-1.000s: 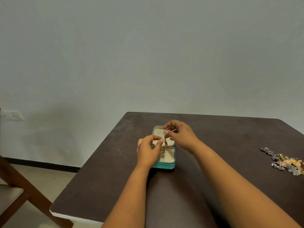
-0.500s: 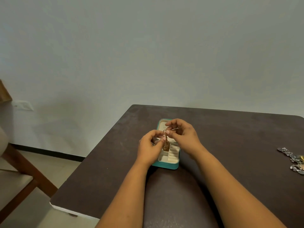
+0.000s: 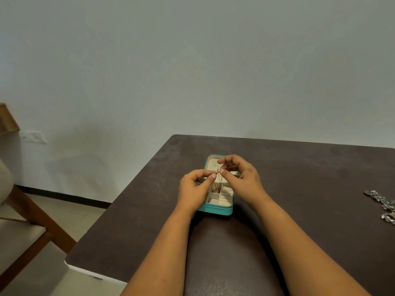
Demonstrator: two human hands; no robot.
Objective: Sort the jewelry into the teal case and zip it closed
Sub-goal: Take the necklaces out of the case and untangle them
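Dark counter (image 3: 299, 178) fills the lower right, with its far edge toward a plain wall. A wooden chair (image 3: 25, 221) stands off the left corner, clear of the work.

Teal case (image 3: 215, 208) lies open near the counter's middle. Its long axis runs near to far, with the lid half on the far side and the cream compartments on the near side.

Both hands hover just above the case. Left hand (image 3: 192, 189) and right hand (image 3: 241, 178) each pinch the top end of a thin gold chain (image 3: 218, 182), thumb against forefinger; the other fingers curl loosely. The two grips meet almost fingertip to fingertip.

From the grips the chain hangs straight down, and its lower end is bunched in a near-left compartment. The coming move looks like a plain downward feed into that same cell. The hands are equally near.

Loose jewelry pile (image 3: 382, 205) lies far right on the counter, well apart from the case. It seems unsorted, and nothing stands between the two.
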